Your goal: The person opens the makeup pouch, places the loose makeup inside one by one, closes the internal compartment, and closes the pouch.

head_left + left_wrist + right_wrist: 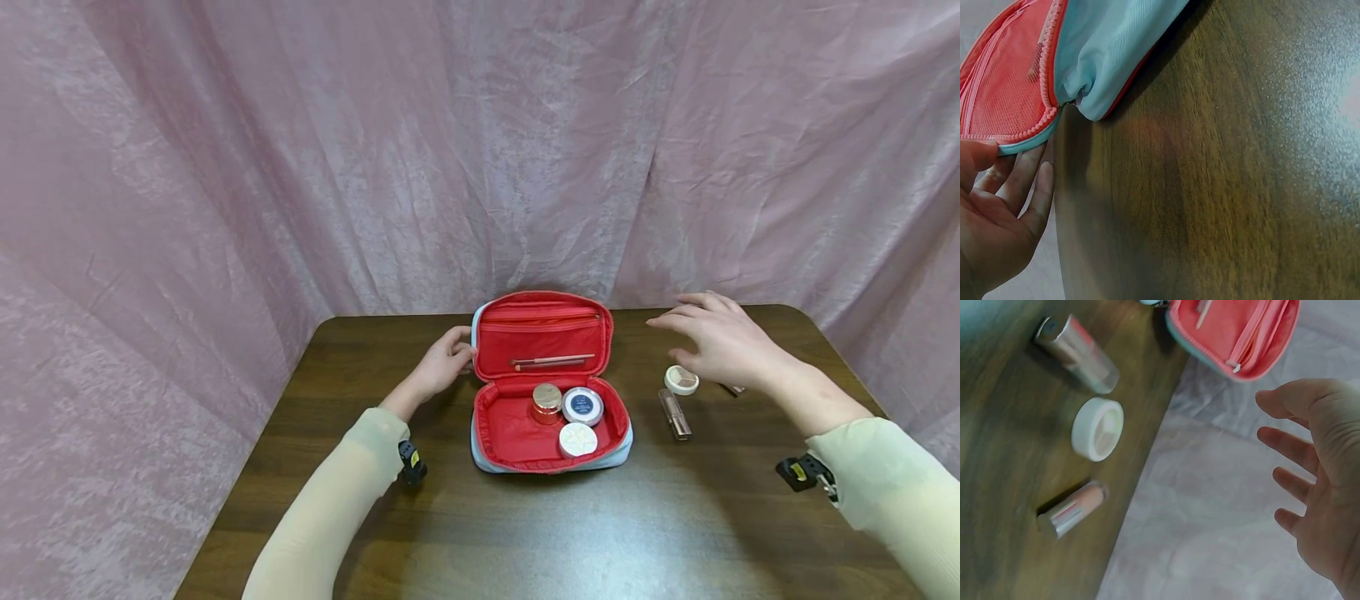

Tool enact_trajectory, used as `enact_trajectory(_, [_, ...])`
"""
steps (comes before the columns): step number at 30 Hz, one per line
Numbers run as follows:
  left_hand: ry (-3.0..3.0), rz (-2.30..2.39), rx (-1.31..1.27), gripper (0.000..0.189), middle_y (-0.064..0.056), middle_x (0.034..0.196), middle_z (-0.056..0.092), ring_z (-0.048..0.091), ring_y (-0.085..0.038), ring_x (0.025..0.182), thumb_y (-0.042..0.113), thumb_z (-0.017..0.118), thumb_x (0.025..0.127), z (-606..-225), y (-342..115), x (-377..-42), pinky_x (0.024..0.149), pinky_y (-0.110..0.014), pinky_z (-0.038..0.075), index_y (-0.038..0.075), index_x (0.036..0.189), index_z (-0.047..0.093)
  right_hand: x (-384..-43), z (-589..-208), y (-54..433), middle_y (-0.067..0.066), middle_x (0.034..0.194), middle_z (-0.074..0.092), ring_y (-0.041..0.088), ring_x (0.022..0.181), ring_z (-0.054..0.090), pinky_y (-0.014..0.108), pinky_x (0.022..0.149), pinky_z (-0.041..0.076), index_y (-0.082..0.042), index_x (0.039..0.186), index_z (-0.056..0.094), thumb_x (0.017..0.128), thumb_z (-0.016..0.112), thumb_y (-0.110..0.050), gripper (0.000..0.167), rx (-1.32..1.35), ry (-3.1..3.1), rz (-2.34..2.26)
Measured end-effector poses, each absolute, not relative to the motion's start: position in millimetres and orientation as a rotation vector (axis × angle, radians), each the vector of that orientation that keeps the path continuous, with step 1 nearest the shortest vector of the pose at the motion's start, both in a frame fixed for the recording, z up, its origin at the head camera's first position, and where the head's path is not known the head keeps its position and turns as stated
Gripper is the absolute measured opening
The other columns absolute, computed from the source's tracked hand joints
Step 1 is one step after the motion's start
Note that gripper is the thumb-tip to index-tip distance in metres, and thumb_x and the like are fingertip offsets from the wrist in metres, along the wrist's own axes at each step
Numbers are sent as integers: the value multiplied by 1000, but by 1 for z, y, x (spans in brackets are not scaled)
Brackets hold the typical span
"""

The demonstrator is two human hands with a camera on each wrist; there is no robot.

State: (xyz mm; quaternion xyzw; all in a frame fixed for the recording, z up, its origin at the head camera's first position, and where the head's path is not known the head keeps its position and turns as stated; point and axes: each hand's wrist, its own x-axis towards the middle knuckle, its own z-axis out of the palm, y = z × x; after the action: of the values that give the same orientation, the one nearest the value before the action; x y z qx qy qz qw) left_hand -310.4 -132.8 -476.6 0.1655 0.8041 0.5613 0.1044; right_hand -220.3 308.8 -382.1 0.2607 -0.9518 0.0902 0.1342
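A light-blue cosmetic bag with red lining (517,446) lies unzipped on the table, its lid (498,346) raised. My left hand (444,364) pinches the lid's left edge, thumb inside and fingers behind it in the left wrist view. Two makeup brushes (555,362) sit in the lid's mesh pocket. In the bag are a gold-lidded jar (547,402), a round compact with a dark label (582,406) and a white embossed round case (578,440). My right hand (723,337) hovers right of the bag, holding nothing, fingers spread and slightly bent.
Below my right hand lie a white round three-shade palette (682,380), a shiny rectangular tube (675,414) and a small pinkish tube (1075,508). Pink velvet curtain (450,167) hangs behind the far edge of the dark wooden table (480,533).
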Motion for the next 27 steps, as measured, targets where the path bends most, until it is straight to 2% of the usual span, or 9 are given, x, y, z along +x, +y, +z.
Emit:
enact_trajectory(8, [2369, 1662, 497, 37, -19, 113, 70, 69, -24, 95, 5, 49, 107, -479, -133, -312, 95, -51, 54, 3, 143, 46, -227, -396, 326, 13, 126, 68, 45, 128, 46, 68, 106, 28, -15, 130, 70, 79, 82, -19, 53, 691, -2874, 201])
enact_trajectory(16, [2361, 1682, 490, 37, -21, 113, 69, 68, -27, 96, 5, 49, 106, -479, -132, -311, 97, -55, 52, 2, 143, 47, -235, -413, 336, 15, 129, 67, 47, 127, 46, 70, 103, 29, -13, 132, 69, 76, 85, -28, 60, 630, -3020, 125])
enact_trajectory(27, [2348, 1692, 474, 36, -20, 112, 69, 69, -23, 94, 3, 48, 107, -478, -132, -310, 98, -56, 51, 2, 142, 47, -239, -440, 338, 15, 118, 69, 46, 120, 50, 72, 105, 26, -13, 123, 72, 75, 82, -30, 52, 638, -3058, 40])
